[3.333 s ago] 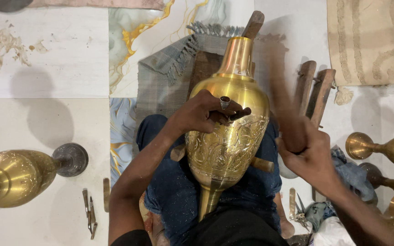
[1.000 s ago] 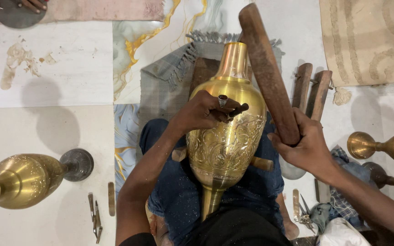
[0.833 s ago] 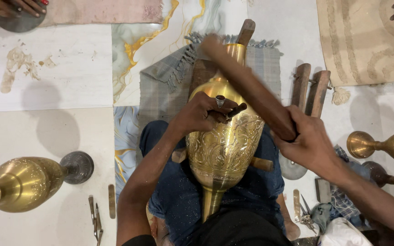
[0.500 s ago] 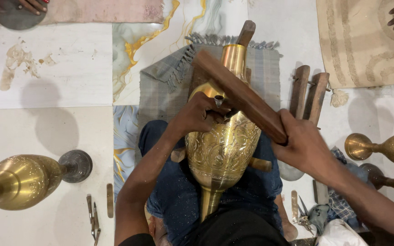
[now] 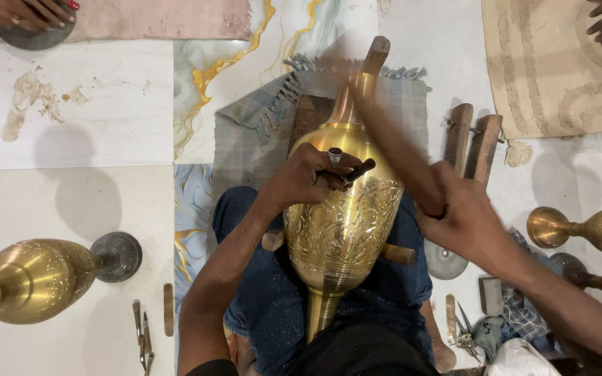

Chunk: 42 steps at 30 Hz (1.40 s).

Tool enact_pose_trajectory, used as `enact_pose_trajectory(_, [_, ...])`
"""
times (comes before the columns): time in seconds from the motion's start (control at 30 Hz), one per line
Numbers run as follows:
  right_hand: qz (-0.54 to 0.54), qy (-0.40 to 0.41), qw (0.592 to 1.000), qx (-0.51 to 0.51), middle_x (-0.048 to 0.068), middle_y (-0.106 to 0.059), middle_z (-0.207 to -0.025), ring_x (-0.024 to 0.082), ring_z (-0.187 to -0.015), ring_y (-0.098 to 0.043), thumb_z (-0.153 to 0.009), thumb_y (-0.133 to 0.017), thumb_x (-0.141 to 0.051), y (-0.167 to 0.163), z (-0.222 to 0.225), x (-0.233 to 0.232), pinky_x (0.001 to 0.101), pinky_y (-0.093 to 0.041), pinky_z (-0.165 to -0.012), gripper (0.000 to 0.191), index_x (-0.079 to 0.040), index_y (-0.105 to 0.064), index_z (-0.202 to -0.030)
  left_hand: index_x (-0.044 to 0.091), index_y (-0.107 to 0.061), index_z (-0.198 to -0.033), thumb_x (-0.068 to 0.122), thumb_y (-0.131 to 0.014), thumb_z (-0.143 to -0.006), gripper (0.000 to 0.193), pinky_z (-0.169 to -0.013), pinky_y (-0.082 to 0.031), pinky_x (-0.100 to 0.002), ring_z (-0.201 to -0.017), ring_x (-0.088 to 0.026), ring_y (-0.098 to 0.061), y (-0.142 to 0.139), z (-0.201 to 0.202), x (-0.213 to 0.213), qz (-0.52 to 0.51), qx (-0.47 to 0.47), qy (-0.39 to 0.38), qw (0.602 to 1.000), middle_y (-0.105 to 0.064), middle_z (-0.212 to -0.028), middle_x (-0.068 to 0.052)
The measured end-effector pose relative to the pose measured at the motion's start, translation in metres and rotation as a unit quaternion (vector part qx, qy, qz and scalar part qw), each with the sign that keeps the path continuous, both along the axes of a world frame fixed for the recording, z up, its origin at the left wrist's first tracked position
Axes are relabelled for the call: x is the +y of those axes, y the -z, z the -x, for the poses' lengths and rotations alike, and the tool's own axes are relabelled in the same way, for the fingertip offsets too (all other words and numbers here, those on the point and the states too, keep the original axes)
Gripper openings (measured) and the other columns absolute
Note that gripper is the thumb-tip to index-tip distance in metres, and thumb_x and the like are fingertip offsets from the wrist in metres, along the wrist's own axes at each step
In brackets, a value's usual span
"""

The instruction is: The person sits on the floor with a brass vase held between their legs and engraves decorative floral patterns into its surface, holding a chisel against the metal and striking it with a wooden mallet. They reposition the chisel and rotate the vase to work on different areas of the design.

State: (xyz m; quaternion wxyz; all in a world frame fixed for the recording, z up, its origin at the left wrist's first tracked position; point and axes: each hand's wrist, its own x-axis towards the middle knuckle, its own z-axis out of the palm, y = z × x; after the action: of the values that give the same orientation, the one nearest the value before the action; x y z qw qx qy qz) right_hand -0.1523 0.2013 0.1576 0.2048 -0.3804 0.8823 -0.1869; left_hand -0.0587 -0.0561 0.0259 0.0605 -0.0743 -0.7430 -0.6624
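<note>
One large engraved brass vase (image 5: 346,216) is laid across the lap above the tiled floor (image 5: 71,202), its long axis running away from the body, neck pointing forward onto a grey fringed cloth (image 5: 259,132). A blurred wooden mallet (image 5: 398,150) is gripped in the closed right hand (image 5: 465,223). A small dark chisel (image 5: 358,170) is pinched by the left hand (image 5: 308,177). Judged best: chisel kept steady, blows kept light.

brass vase (image 5: 346,223) | engraved, lying across lap | chisel (image 5: 358,171) tip on its shoulder | wooden mallet (image 5: 398,150) blurred above
</note>
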Motion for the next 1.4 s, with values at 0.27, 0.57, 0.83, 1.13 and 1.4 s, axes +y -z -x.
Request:
enact_pose_trajectory(0.27, [0.003, 0.011, 0.998, -0.064, 0.009, -0.065, -0.062, 0.020, -0.043, -0.067, -0.075, -0.072, -0.009, 0.009, -0.005, 0.007, 0.0356, -0.051, -0.041, 0.031, 0.000, -0.057, -0.100, 0.000, -0.077, -0.115, -0.018, -0.054, -0.075, 0.050, -0.076, -0.069, -0.026, -0.079, -0.014, -0.082, 0.001, 0.003, -0.004, 0.087, 0.019, 0.005, 0.996, -0.082, -0.092, -0.016])
enact_pose_trajectory(0.57, [-0.012, 0.026, 1.000, -0.010, 0.016, -0.064, -0.060, 0.025, -0.050, -0.066, -0.072, -0.076, -0.010, 0.003, -0.005, 0.002, 0.0387, -0.048, -0.046, 0.035, 0.002, -0.057, -0.099, -0.001, -0.078, -0.108, -0.013, -0.067, -0.076, 0.036, -0.080, -0.068, -0.026, -0.087, -0.017, -0.083, 0.001, 0.005, -0.005, 0.095, 0.034, 0.025, 0.995, -0.083, -0.100, -0.016])
enact_pose_trajectory(0.83, [-0.056, 0.031, 0.996, -0.054, 0.014, -0.066, -0.060, 0.026, -0.043, -0.067, -0.072, -0.071, -0.009, -0.004, 0.003, 0.001, 0.0391, -0.050, -0.041, 0.038, -0.003, -0.060, -0.107, -0.005, -0.070, -0.125, -0.019, -0.055, -0.074, 0.055, -0.077, -0.068, -0.027, -0.086, -0.018, -0.081, -0.001, 0.005, -0.005, 0.019, 0.042, 0.028, 0.999, -0.079, -0.103, -0.017])
enact_pose_trajectory(1.13, [0.054, 0.063, 0.996, -0.012, 0.019, -0.060, -0.059, 0.031, -0.050, -0.063, -0.073, -0.078, -0.009, -0.006, -0.003, -0.007, 0.0425, -0.046, -0.046, 0.033, 0.001, -0.058, -0.097, -0.006, -0.067, -0.128, -0.019, -0.063, -0.067, 0.062, -0.081, -0.065, -0.030, -0.092, -0.018, -0.076, -0.007, 0.001, -0.005, -0.021, 0.028, 0.018, 0.999, -0.076, -0.106, -0.018])
enact_pose_trajectory(1.4, [0.053, 0.020, 0.998, -0.029, 0.015, -0.066, -0.066, 0.025, -0.055, -0.068, -0.073, -0.072, -0.008, -0.012, -0.006, -0.006, 0.0406, -0.050, -0.048, 0.033, 0.002, -0.055, -0.098, -0.004, -0.068, -0.127, -0.019, -0.066, -0.073, 0.056, -0.080, -0.065, -0.026, -0.090, -0.016, -0.076, 0.001, 0.003, -0.005, -0.031, 0.010, 0.024, 0.999, -0.078, -0.107, -0.017])
